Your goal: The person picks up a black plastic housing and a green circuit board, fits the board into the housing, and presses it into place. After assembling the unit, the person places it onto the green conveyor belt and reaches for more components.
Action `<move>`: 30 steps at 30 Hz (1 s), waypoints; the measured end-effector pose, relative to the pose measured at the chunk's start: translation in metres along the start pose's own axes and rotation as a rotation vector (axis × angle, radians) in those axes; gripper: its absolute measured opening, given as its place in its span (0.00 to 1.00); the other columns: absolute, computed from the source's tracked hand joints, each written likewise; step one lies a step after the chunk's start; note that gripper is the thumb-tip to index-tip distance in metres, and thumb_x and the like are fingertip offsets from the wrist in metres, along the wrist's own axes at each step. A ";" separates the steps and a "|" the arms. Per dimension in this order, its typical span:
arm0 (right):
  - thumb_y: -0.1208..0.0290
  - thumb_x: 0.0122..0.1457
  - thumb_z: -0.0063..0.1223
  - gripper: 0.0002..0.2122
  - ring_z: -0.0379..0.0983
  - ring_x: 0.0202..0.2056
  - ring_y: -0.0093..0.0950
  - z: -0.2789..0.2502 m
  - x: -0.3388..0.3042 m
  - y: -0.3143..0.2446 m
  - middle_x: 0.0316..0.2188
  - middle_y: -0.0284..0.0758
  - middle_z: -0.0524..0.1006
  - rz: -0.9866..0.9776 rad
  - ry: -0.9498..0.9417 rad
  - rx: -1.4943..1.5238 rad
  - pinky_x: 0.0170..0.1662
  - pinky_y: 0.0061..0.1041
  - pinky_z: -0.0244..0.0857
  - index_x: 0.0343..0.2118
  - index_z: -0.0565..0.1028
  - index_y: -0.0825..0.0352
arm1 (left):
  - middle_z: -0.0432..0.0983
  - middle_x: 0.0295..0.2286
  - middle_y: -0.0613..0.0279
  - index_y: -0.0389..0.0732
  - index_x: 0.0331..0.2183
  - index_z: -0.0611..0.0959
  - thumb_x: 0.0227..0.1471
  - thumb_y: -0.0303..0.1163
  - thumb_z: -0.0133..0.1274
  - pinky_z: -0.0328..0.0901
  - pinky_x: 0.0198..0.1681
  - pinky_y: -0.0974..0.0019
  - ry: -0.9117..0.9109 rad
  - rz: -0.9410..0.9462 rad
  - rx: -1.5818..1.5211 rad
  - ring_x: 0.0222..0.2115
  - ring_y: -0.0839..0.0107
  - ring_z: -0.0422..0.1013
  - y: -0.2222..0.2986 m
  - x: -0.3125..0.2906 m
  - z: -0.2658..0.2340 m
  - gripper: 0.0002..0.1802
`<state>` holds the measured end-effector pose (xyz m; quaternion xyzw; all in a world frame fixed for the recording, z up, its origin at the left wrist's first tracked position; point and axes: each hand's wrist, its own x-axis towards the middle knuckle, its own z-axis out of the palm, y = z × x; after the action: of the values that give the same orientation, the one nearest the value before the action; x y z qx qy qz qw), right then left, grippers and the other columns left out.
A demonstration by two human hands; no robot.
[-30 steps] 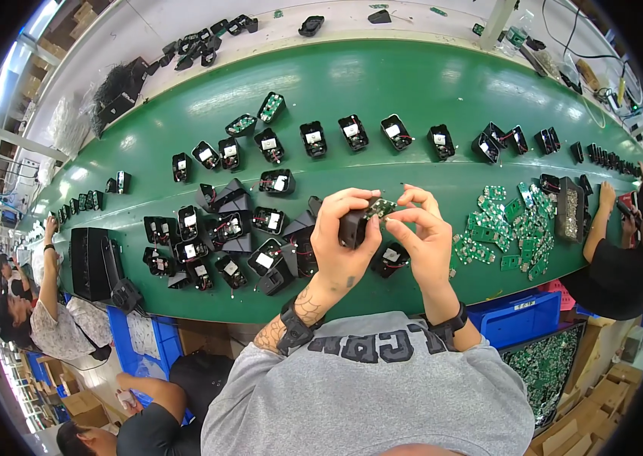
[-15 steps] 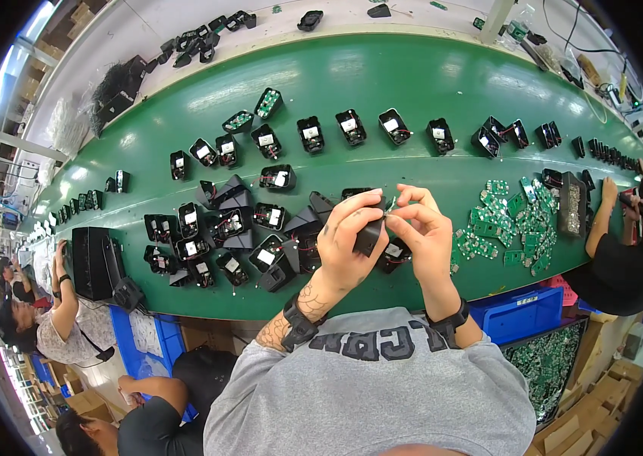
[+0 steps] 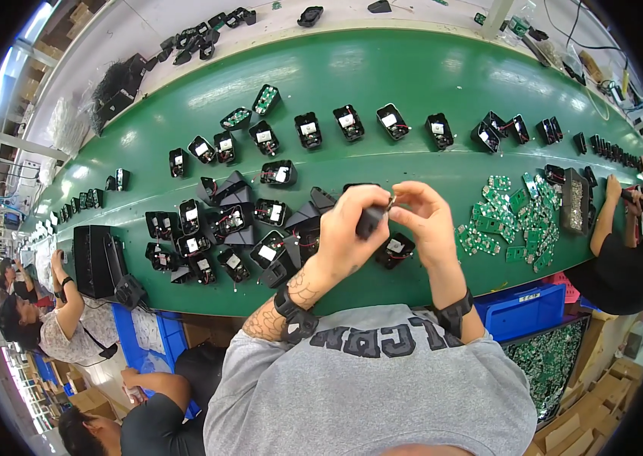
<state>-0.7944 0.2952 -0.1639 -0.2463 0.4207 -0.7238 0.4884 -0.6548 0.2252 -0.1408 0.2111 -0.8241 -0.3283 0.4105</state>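
Observation:
My left hand (image 3: 342, 237) is wrapped round a small black plastic housing (image 3: 371, 222), which it holds tilted above the green bench. At the housing's upper right edge, the thumb and fingers of my right hand (image 3: 429, 228) are pinched together. What lies between those fingertips is too small and covered to make out. An open black housing with a white block and wires (image 3: 396, 249) sits on the bench below my hands. To the left of my left hand are several more such housings (image 3: 270, 251), some tipped or leaning on each other.
Loose green circuit boards (image 3: 492, 224) are heaped on the bench (image 3: 367, 68) to my right, beside a long box of small parts (image 3: 575, 204). A row of open housings (image 3: 308, 131) stands farther back. Co-workers' arms (image 3: 605, 216) reach in at both sides. A blue bin (image 3: 522, 311) is below the edge.
My left hand has turned the housing and drawn its fingers closer round it. My right fingertips remain at its edge; the green piece seen between them before is now mostly hidden.

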 end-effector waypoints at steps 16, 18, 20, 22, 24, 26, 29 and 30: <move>0.75 0.52 0.61 0.05 0.72 0.26 0.15 -0.028 -0.004 -0.013 0.25 0.30 0.78 0.097 -0.075 -0.106 0.27 0.14 0.63 0.29 0.78 0.69 | 0.72 0.30 0.62 0.45 0.47 0.60 0.44 0.27 0.61 0.60 0.17 0.75 -0.683 -0.732 -0.395 0.18 0.80 0.64 0.013 0.039 -0.029 0.33; 0.77 0.51 0.62 0.05 0.72 0.25 0.15 -0.021 -0.009 -0.022 0.24 0.30 0.78 0.044 -0.061 -0.214 0.28 0.14 0.64 0.29 0.78 0.70 | 0.72 0.29 0.62 0.45 0.47 0.59 0.44 0.27 0.61 0.60 0.17 0.75 -0.665 -0.751 -0.386 0.18 0.80 0.64 0.012 0.041 -0.028 0.33; 0.77 0.52 0.61 0.04 0.73 0.26 0.16 -0.021 -0.014 -0.020 0.25 0.30 0.78 0.029 -0.030 -0.237 0.27 0.15 0.66 0.30 0.77 0.70 | 0.72 0.28 0.63 0.45 0.47 0.59 0.44 0.26 0.61 0.59 0.17 0.76 -0.570 -0.688 -0.342 0.19 0.80 0.64 0.013 0.038 -0.021 0.33; 0.77 0.53 0.60 0.04 0.74 0.27 0.18 -0.026 -0.015 -0.019 0.26 0.31 0.78 0.012 0.004 -0.261 0.27 0.15 0.67 0.30 0.76 0.69 | 0.72 0.29 0.62 0.45 0.48 0.59 0.44 0.26 0.61 0.60 0.17 0.75 -0.532 -0.705 -0.386 0.21 0.80 0.66 0.018 0.041 -0.019 0.33; 0.75 0.56 0.57 0.04 0.72 0.25 0.16 -0.035 -0.011 -0.016 0.26 0.30 0.77 0.033 0.017 0.000 0.26 0.14 0.66 0.31 0.75 0.69 | 0.72 0.35 0.60 0.45 0.50 0.62 0.44 0.24 0.61 0.65 0.23 0.75 -0.403 -0.751 -0.507 0.28 0.78 0.72 0.023 0.039 -0.016 0.34; 0.74 0.57 0.56 0.04 0.72 0.25 0.15 -0.036 -0.013 -0.011 0.27 0.29 0.77 0.056 0.029 0.058 0.26 0.14 0.65 0.31 0.74 0.68 | 0.72 0.37 0.60 0.45 0.51 0.64 0.44 0.23 0.62 0.66 0.26 0.75 -0.393 -0.691 -0.585 0.30 0.78 0.72 0.010 0.024 -0.006 0.34; 0.72 0.59 0.54 0.04 0.71 0.24 0.15 -0.029 -0.022 -0.014 0.27 0.29 0.77 0.100 0.047 0.225 0.26 0.14 0.65 0.31 0.73 0.67 | 0.70 0.43 0.60 0.43 0.51 0.68 0.43 0.21 0.61 0.69 0.40 0.73 -0.403 -0.669 -0.723 0.41 0.76 0.72 0.017 0.016 -0.003 0.33; 0.73 0.59 0.54 0.04 0.71 0.24 0.15 -0.028 -0.023 -0.015 0.27 0.29 0.77 0.095 0.034 0.208 0.26 0.13 0.65 0.31 0.74 0.67 | 0.70 0.42 0.61 0.44 0.51 0.68 0.43 0.20 0.61 0.69 0.41 0.73 -0.377 -0.661 -0.621 0.40 0.76 0.72 0.022 0.018 -0.003 0.32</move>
<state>-0.8144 0.3296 -0.1646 -0.1618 0.3627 -0.7434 0.5381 -0.6642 0.2283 -0.1139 0.2660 -0.6361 -0.7037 0.1716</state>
